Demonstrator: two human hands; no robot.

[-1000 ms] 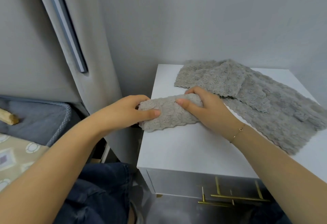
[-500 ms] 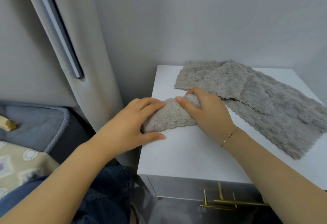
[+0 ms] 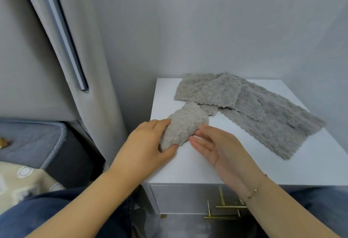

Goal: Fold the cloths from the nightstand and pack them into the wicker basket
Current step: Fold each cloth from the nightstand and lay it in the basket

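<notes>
Fleecy grey and limp, the folded cloth (image 3: 183,126) lies at the near left corner of the nightstand (image 3: 197,166), its bundle held in the left hand (image 3: 148,143), fingers over the top and thumb beneath the near end. The right hand (image 3: 216,148) hovers just beside it, fingers straight and loose, gripping nothing. It looks light, soft and springy, so the folds may open unless it is pinched across all layers. More cloths (image 3: 254,109) lie spread behind; no basket is in view.
</notes>
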